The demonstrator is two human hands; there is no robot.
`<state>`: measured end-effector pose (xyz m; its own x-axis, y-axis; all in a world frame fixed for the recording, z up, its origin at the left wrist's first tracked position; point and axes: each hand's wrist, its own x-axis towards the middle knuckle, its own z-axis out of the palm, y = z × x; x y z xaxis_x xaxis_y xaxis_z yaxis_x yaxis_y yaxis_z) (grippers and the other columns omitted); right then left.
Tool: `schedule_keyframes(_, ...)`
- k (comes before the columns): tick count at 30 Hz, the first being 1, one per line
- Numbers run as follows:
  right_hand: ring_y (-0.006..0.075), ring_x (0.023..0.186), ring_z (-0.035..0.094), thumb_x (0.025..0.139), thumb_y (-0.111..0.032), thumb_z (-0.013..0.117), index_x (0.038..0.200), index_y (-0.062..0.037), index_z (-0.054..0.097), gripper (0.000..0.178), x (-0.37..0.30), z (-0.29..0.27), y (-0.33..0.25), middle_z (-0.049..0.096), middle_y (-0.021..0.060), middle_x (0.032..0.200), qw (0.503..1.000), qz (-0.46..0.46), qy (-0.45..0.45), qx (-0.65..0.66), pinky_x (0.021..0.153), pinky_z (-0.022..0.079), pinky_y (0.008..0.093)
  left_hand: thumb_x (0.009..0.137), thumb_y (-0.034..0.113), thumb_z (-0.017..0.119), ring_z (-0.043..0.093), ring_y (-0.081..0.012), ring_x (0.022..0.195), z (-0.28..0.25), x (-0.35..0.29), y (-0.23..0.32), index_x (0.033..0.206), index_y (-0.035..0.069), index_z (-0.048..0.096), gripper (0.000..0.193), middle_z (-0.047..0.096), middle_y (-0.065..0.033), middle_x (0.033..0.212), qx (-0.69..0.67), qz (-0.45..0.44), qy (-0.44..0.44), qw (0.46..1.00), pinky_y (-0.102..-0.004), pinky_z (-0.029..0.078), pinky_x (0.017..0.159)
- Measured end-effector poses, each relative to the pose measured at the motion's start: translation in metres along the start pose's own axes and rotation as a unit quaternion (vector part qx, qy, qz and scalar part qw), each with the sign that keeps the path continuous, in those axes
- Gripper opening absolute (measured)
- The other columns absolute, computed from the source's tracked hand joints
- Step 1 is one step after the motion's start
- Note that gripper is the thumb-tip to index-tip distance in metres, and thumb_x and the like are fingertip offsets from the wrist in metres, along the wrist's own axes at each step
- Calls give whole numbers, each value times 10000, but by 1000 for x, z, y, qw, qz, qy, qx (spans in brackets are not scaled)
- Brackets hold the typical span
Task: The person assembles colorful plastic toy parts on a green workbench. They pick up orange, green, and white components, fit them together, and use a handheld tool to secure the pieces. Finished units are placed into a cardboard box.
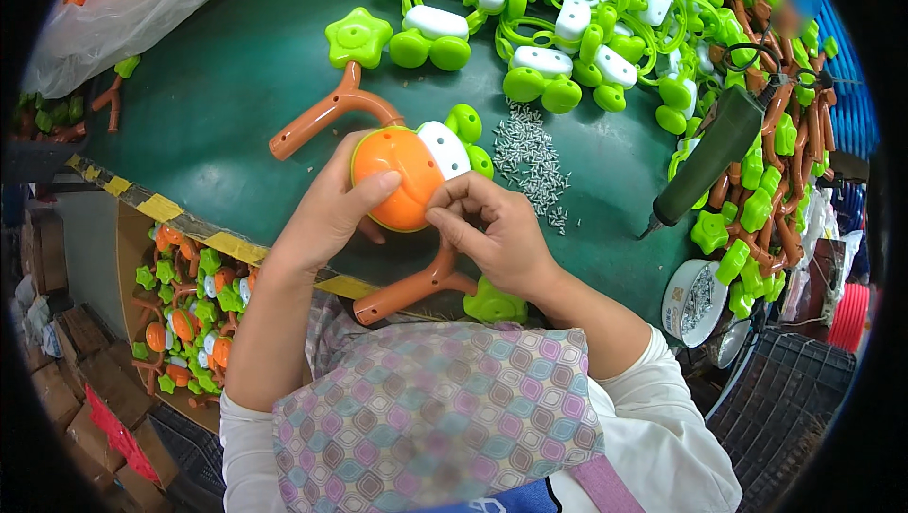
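Far left to right: carton [130, 248] of orange, green and brown toy pieces, below the edge of the green surface [218, 125]. Brown Y-branch [322, 116] with green star, on the far side of the dome. Left hand [333, 203] wraps the left side of the orange dome [397, 158]: thumb across the top, other fingers mostly hidden, grip firm-looking. Dome sits between both hands, white-and-green piece [445, 151] at its far right; second brown branch [411, 291] on the near side. Right hand [503, 234]: thumb and index tips together at dome's right edge; can't tell if they pinch anything. Then loose screws [530, 154], white screw tub [673, 303], dark screwdriver [711, 156].
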<state>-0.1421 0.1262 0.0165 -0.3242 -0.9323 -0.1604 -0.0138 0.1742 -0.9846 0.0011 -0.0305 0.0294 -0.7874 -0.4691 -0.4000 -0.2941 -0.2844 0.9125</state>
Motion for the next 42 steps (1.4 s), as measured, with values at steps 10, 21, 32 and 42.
schedule_keyframes(10, 95, 675, 578, 879, -35, 729, 1061, -35, 534, 266, -32, -42, -14, 636, 58, 870, 929, -215, 299, -47, 563, 455, 242, 891, 408, 671, 636, -160, 1009, -2, -2, -4, 1422, 51, 393, 697, 587, -84, 1208, -19, 0, 0, 1000, -249, 560, 596)
schedule_keyframes(21, 192, 720, 636, 1036, -381, 527, 1157, 1, 506, 401, -64, -182, 2, 645, 134, 922, 917, -101, 379, -68, 654, 532, 306, 885, 359, 670, 642, -148, 984, -3, 0, 4, 1437, 58, 379, 693, 584, -83, 1218, 34, -30, -4, 999, -242, 557, 593)
schedule_keyframes(32, 225, 838, 593, 937, -165, 596, 1329, 22, 420, 469, 35, -68, -34, 589, 99, 857, 870, -329, 351, 110, 887, 501, 433, 866, 327, 700, 573, -189, 1136, -3, -3, -9, 1436, 48, 390, 706, 558, -103, 1264, -27, 33, -1, 999, -339, 498, 956)
schedule_keyframes(42, 204, 823, 609, 931, -158, 605, 1322, 13, 411, 468, 38, -48, -37, 626, 104, 846, 856, -343, 247, 297, 864, 519, 436, 876, 323, 687, 580, -183, 1107, -3, -7, -14, 1431, 37, 383, 695, 561, -107, 1246, -22, 41, 13, 999, -331, 516, 921)
